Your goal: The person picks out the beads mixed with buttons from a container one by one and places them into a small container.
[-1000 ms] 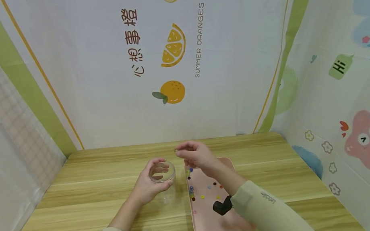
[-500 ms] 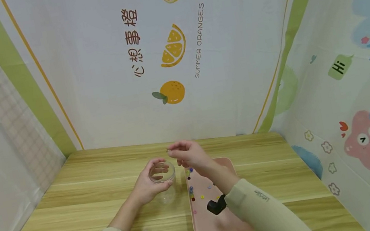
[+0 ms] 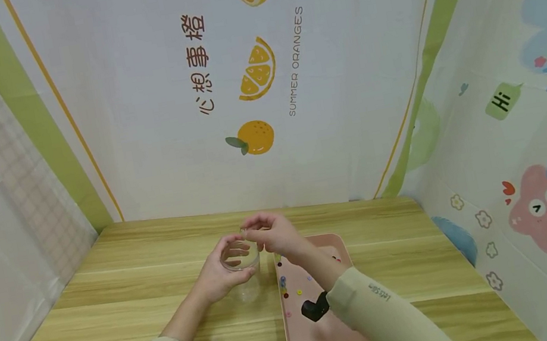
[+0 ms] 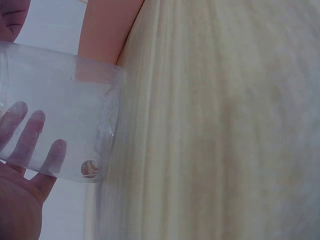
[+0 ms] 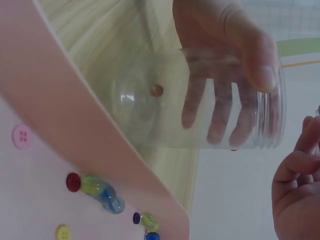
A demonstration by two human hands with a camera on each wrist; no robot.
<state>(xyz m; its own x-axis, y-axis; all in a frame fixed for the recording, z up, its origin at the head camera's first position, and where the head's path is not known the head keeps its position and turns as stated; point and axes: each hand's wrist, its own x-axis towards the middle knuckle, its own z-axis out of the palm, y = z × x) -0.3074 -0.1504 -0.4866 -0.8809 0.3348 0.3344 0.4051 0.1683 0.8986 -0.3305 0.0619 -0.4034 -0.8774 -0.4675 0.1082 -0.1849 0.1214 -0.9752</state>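
The head view shows a person's left hand (image 3: 217,273) wrapped around a clear jar (image 3: 247,288) just below its mouth, the thumb on the near side and the fingers curled behind the wall. The jar is upright, its mouth facing up and its base down at the wood-grained worktop (image 3: 113,318). The right hand (image 3: 275,235) is narrowed to a pinch, its fingertips closed on a small object (image 3: 243,231) — too small to tell what it is — which sits just above the far edge of the jar's rim, apart from the left hand's thumb. Inside the jar, the left wrist view shows a brownish round piece (image 4: 90,168) resting near the base, well below both hands. Beside the jar, on its right, lies a pink tray (image 3: 323,337), partly under the right forearm. The right wrist view shows some of its contents: a pink button (image 5: 21,136) and a yellow button (image 5: 63,233) lying apart, and a dark red button (image 5: 73,182) by a cluster of glassy marbles (image 5: 109,197) along the tray wall — the side nearest the jar.
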